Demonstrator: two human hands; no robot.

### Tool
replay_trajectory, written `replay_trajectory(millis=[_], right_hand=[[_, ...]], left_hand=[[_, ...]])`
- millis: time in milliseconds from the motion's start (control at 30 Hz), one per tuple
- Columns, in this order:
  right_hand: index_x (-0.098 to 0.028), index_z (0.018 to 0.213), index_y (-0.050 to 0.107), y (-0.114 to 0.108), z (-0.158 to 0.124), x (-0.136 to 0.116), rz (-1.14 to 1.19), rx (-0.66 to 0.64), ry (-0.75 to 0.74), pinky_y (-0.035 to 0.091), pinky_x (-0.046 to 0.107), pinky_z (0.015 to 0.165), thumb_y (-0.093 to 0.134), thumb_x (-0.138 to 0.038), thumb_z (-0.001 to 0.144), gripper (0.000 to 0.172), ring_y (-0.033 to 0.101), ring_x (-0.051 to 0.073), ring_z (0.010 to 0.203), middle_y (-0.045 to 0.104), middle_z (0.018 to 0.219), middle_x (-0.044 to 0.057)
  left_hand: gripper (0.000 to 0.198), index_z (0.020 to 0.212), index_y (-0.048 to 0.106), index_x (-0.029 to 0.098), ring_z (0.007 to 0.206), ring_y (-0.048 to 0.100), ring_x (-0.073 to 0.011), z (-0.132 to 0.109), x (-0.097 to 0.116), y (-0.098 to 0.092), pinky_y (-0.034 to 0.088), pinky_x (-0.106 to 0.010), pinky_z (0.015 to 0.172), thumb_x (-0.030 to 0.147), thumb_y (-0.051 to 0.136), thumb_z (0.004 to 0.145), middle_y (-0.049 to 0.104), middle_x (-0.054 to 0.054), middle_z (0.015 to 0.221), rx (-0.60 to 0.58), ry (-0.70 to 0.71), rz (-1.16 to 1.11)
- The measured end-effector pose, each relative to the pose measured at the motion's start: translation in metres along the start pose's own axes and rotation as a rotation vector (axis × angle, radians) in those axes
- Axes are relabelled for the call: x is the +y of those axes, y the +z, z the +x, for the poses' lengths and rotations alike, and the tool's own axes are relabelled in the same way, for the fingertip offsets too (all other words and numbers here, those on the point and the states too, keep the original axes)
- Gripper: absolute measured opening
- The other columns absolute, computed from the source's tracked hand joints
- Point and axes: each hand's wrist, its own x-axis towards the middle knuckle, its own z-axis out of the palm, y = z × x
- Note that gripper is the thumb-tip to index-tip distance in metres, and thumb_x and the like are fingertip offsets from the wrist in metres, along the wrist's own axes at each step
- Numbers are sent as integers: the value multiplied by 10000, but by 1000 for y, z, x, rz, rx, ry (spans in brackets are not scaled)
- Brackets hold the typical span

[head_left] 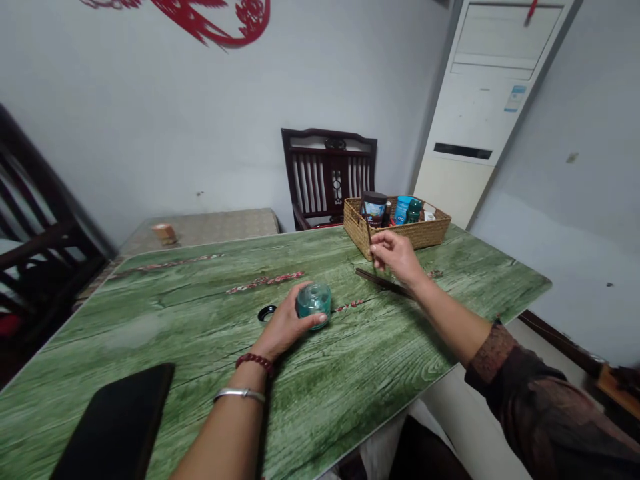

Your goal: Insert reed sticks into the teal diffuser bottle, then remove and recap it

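My left hand [287, 320] is wrapped round a small teal glass jar [315, 303], which stands on the green table. The jar's top appears to be uncovered. Just left of that hand lies a black ring-shaped cap [267, 313]. Farther right, my right hand [397, 257] pinches a thin dark stick [369, 233] between thumb and fingers, holding it nearly upright above the table. Below the right hand, several dark sticks [383, 283] lie close together on the tabletop, partly hidden by my right forearm.
A woven basket [425, 235] holding a brown jar [374, 208], a blue container [401, 209] and bottles stands behind my right hand. A black phone or tablet [117, 420] lies at the near left of the green table [200, 347]. A dark wooden chair [330, 173] stands beyond.
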Motion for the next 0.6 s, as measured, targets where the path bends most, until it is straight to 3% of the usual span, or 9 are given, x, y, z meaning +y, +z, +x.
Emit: replay_trajectory(millis=[67, 167, 400, 600], right_hand=[[-221, 907, 537, 20, 4, -16, 275, -41, 10, 463, 205, 466, 646, -435, 809, 260, 582, 97, 521, 704, 800, -7], [-226, 877, 501, 48, 9, -31, 434, -74, -11, 479, 185, 460, 691, -481, 769, 335, 592, 80, 531, 715, 827, -12], [-215, 858, 499, 88, 10, -17, 365, -112, 37, 430, 158, 420, 674, -464, 761, 320, 564, 67, 502, 702, 805, -13], [-200, 788, 557, 102, -4, 6, 215, -153, 110, 443, 193, 495, 683, -376, 729, 225, 540, 88, 544, 646, 717, -34]], left_hand=[[723, 1235, 579, 204, 1143, 634, -338, 0, 0, 0, 433, -545, 1062, 414, 846, 596, 680, -129, 1221, 0, 11, 4], [717, 1232, 578, 207, 1156, 627, -340, 0, -2, 0, 434, -541, 1057, 414, 847, 601, 670, -131, 1237, -1, 20, 23], [754, 1270, 541, 189, 1159, 616, -322, 1, -7, 0, 442, -501, 1047, 423, 840, 618, 653, -133, 1245, -31, 38, 27], [750, 1274, 555, 185, 1140, 629, -321, 1, -5, 0, 462, -497, 1031, 432, 822, 618, 668, -122, 1222, -31, 55, 41]])
